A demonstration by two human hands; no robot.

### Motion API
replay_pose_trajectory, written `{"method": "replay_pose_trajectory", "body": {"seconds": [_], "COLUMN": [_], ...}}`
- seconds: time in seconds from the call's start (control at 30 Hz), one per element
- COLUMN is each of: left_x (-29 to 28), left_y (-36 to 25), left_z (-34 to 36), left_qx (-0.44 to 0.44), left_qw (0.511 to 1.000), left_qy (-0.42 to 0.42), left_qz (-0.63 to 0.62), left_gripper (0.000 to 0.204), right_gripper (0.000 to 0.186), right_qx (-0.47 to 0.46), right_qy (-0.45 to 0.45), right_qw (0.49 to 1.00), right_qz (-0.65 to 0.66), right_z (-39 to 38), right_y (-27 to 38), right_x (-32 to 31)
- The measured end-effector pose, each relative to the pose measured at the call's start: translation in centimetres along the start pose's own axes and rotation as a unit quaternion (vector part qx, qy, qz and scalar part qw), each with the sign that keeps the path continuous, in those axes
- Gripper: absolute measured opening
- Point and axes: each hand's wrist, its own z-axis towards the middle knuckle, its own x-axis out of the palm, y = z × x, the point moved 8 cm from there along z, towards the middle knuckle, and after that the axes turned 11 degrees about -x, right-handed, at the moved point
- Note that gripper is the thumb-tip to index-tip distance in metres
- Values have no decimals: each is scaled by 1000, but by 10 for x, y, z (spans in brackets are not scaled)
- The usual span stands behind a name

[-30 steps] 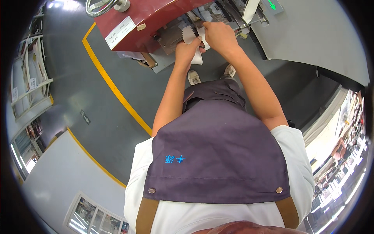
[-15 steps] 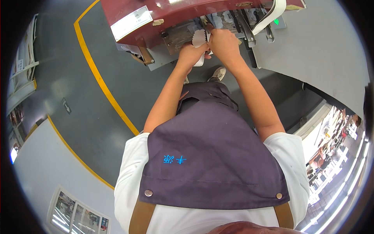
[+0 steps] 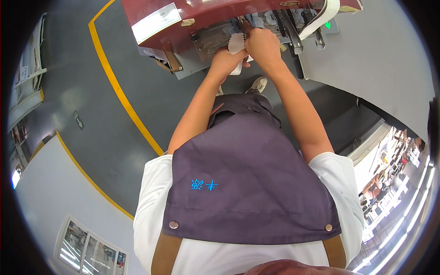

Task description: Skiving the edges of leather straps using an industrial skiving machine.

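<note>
At the machine (image 3: 215,10), our left hand (image 3: 225,62) is pinching the piece (image 3: 236,43); whether our right hand (image 3: 263,45) is gripping, we cannot tell; a slackening pinch would be risking slippage.

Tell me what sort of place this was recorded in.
Probably a factory or workshop floor: the person stands at a red machine with a metal-fitted underside, wears a dark apron, and a yellow line marks the grey floor.
</note>
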Motion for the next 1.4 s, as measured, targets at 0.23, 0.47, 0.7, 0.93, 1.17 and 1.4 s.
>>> {"method": "replay_pose_trajectory", "body": {"seconds": [0.23,0.47,0.7,0.93,1.17,1.4], "left_x": [-3,-2,-5,-2,-3,-21], "left_y": [9,8,9,1,3,19], "left_z": [2,4,-2,5,-1,-12], "left_qx": [10,9,14,7,15,-8], "left_qw": [1000,1000,1000,999,997,999], "left_qy": [2,21,15,41,65,23], "left_qz": [12,8,1,1,46,-23], "left_gripper": [26,31,26,27,31,31], "right_gripper": [14,14,13,27,24,24], "right_qx": [-13,-3,-14,-5,-6,58], "right_qy": [25,-1,-5,25,-13,-67], "right_qw": [999,1000,999,1000,999,981], "right_qz": [23,23,30,8,51,174], "right_z": [-5,-2,-10,11,-16,-58], "right_y": [12,3,10,2,-2,-13], "right_x": [-27,-10,-20,5,-14,-20]}}
